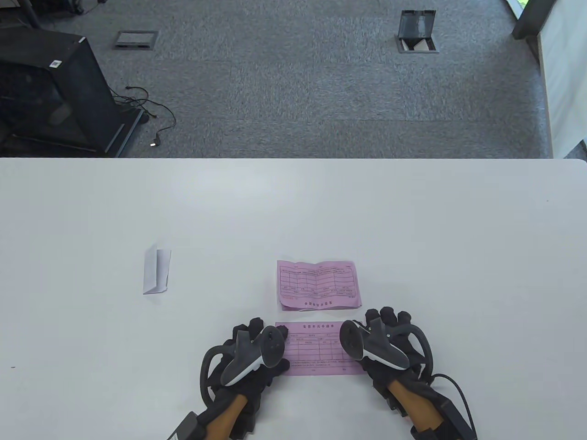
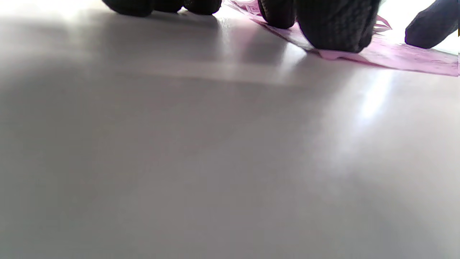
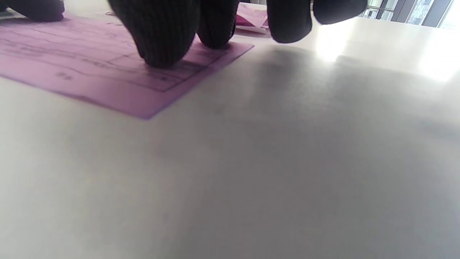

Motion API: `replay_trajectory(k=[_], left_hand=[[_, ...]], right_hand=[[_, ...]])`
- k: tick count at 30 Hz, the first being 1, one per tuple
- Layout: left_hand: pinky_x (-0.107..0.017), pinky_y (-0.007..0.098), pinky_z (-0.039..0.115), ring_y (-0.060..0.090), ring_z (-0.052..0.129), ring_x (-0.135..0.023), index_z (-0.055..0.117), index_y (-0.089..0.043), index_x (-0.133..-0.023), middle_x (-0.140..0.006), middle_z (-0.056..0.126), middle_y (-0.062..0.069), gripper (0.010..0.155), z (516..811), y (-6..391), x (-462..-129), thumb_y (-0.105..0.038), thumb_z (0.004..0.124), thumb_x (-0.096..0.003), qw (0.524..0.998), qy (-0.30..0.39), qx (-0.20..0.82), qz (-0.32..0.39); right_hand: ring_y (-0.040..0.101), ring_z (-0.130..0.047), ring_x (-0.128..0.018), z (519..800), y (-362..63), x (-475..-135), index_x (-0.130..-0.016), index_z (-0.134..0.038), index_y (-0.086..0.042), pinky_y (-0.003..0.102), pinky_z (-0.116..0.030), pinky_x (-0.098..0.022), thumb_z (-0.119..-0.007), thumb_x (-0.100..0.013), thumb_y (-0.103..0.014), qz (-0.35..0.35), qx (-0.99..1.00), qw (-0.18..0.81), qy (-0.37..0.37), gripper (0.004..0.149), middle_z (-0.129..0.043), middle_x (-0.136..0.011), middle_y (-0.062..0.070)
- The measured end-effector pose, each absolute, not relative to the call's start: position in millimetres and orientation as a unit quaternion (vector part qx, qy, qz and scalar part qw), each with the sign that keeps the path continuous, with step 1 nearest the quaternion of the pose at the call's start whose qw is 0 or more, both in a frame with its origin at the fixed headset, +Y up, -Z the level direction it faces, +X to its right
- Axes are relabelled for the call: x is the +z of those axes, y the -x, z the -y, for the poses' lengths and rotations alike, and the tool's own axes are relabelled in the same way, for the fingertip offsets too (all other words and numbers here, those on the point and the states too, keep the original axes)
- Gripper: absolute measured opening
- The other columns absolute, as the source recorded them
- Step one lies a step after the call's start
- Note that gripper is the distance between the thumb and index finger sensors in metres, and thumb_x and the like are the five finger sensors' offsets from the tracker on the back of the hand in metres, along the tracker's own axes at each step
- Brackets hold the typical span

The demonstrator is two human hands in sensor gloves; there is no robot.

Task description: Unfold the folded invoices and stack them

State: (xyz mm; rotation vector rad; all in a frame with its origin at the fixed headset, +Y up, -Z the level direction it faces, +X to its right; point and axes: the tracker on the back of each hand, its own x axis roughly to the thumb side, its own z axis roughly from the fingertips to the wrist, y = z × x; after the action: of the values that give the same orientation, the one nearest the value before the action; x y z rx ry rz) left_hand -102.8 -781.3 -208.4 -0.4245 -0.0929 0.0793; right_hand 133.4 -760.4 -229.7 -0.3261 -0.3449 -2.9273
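Both gloved hands sit at the near edge of the white table [image 1: 91,220], pressing a pink invoice [image 1: 316,350] flat between them. That sheet lies opened out, print side up. The left hand [image 1: 250,353] covers its left end and the right hand [image 1: 383,341] its right end; the wrist views show fingertips [image 3: 161,54] resting down on the paper rather than pinching it, so neither hand grips anything, and the hands stay apart by roughly the sheet's width.

Just beyond it lies the pink stack [image 1: 318,286] of already opened invoices, still wavy along old creases, with a lower corner curling. Well off to the left, a white folded invoice [image 1: 157,271] stands partly open like a tent, untouched.

Such paper is judged light, thin and limp, likely to slide on the smooth tabletop and to spring back along its folds. Lifting it probably calls for sliding an edge or corner up with a fingertip and pinching there, supporting both ends so it does not droop or tear. The folded sheet offers its raised flap as the easiest place to take hold.
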Motion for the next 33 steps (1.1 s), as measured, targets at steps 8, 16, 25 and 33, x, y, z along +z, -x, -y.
replay_trajectory(k=[8, 16, 25, 33], left_hand=[[-0.075, 0.050, 0.047, 0.041, 0.030, -0.104, 0.041, -0.047, -0.109, -0.121, 0.025, 0.011, 0.072, 781, 103, -209, -0.056, 0.074, -0.0453, 0.975, 0.212, 0.037, 0.048], [-0.074, 0.050, 0.047, 0.041, 0.030, -0.104, 0.042, -0.044, -0.110, -0.121, 0.025, 0.011, 0.072, 781, 102, -210, -0.055, 0.074, -0.0455, 0.976, 0.209, 0.038, 0.051], [-0.074, 0.050, 0.047, 0.041, 0.030, -0.104, 0.041, -0.046, -0.109, -0.121, 0.025, 0.011, 0.072, 781, 102, -210, -0.056, 0.074, -0.0457, 0.976, 0.210, 0.039, 0.049], [-0.074, 0.050, 0.047, 0.041, 0.030, -0.104, 0.041, -0.046, -0.109, -0.121, 0.025, 0.011, 0.072, 781, 102, -210, -0.056, 0.073, -0.0457, 0.976, 0.210, 0.039, 0.048]], right_hand=[[0.052, -0.046, -0.100, 723, -89, -215, -0.100, -0.060, -0.033, 0.075, -0.039, -0.067, -0.069, -0.046, -0.052, -0.025, -0.987, -0.047, 0.153, 0.058, -0.054, -0.109, 0.019], [0.053, -0.039, -0.102, 767, -33, -214, -0.104, -0.052, -0.033, 0.077, -0.035, -0.067, -0.068, -0.046, -0.054, 0.050, -0.974, 0.048, 0.214, 0.063, -0.048, -0.113, 0.018], [0.054, -0.040, -0.101, 767, -45, -219, -0.102, -0.056, -0.034, 0.077, -0.036, -0.067, -0.070, -0.046, -0.050, 0.089, -0.976, 0.058, 0.190, 0.061, -0.049, -0.112, 0.019], [0.053, -0.041, -0.101, 767, -84, -224, -0.102, -0.053, -0.037, 0.077, -0.037, -0.067, -0.071, -0.046, -0.050, 0.114, -0.980, 0.061, 0.153, 0.060, -0.050, -0.112, 0.019]])
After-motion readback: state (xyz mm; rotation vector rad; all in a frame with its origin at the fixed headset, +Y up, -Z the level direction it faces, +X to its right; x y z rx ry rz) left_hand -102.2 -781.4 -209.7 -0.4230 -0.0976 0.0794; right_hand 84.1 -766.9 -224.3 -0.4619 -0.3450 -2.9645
